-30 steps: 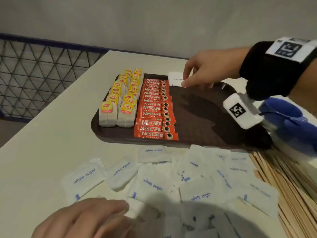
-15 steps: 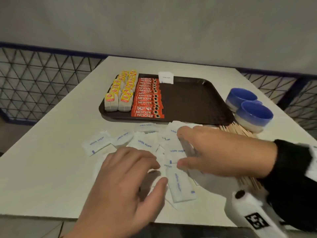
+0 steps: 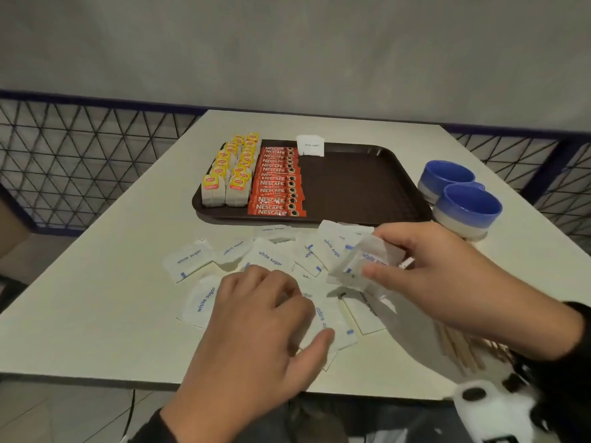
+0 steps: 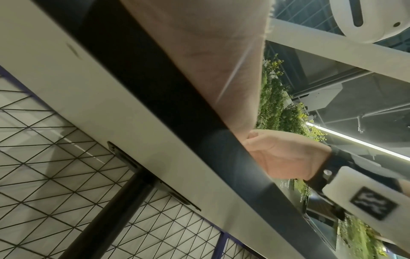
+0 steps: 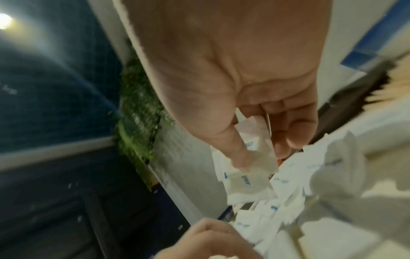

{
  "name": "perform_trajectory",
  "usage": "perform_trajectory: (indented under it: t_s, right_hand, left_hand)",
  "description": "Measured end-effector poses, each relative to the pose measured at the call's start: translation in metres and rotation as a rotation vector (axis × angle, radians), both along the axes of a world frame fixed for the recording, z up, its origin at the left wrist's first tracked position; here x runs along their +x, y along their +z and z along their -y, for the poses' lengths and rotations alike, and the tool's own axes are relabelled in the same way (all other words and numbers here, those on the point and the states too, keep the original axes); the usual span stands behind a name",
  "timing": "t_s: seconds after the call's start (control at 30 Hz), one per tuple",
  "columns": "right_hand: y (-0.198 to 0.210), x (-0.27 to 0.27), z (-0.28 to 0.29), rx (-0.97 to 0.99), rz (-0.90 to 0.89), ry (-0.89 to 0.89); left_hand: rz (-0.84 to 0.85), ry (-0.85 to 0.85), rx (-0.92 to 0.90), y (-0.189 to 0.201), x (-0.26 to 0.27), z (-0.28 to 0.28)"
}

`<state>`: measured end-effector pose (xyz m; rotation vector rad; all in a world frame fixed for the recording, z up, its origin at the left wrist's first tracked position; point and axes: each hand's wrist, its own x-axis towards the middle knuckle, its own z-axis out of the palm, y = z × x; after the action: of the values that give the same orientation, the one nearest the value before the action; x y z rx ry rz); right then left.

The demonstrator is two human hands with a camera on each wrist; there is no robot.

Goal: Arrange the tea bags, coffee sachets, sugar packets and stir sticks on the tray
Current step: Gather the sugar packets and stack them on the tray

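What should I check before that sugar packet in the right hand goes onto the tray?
1. Right hand pinches a sugar packet: ok.
2. Only one packet pinched: cannot tell, blurred.
3. Bare space on tray right of the coffee sachets: ok.
4. First sugar packet on tray stands at the far rim as row start: ok.
5. Left hand rests on loose packets, clear of tray: ok.
6. Stir sticks on tray: not ok, on table.

matt paper sugar packets; wooden stir sticks.
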<state>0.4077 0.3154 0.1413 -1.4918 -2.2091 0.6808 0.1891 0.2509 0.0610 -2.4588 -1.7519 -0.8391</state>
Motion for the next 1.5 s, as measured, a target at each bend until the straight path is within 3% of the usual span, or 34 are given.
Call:
perform_trajectory:
  t_s: [0.2,0.33,0.43,0.57,0.67,0.83,0.97,1.13,1.5]
  right_hand:
    - [-0.034,0.004,0.033,-0.519,-0.683,-0.035]
    - [-0.064,-0.01,0.043,-0.455,-0.864,-0.054]
    - [-0.074,-0.021,0.045,-0.362,-0.893,-0.081]
    - [-0.076,-0.025,0.044,-0.355,-1.078,-0.136]
    - [-0.077,-0.021,0.043,-0.353,-1.157,-0.142]
    - [-0.087,-0.031,0.046,-0.288,-1.159,-0.109]
    - [-0.088,-0.044,0.047,-0.324,-1.253,-0.09]
    - [-0.084,-0.045,0.048,-0.333,-1.255,-0.126]
    - [-0.085,-0.045,0.057,-0.246,-1.144,-0.062]
  left_hand:
    - [0.255,-0.002,-0.044,0.003,-0.002,-0.002]
    - [0.552,-0.124,-0.146,0.007,-0.001,-0.001]
    - [0.743,-0.085,-0.184,0.004,0.002,0.0]
    - [1.044,-0.04,-0.182,0.006,-0.002,-0.003]
    - [1.155,-0.042,-0.201,0.01,-0.003,-0.01]
    - [1.054,-0.068,-0.111,0.01,0.002,0.001]
    - [0.734,-0.12,0.026,0.004,-0.001,0.007]
    - [0.536,-0.187,-0.004,0.0,0.0,0.002]
    - [0.817,-0.054,-0.105,-0.004,-0.002,0.005]
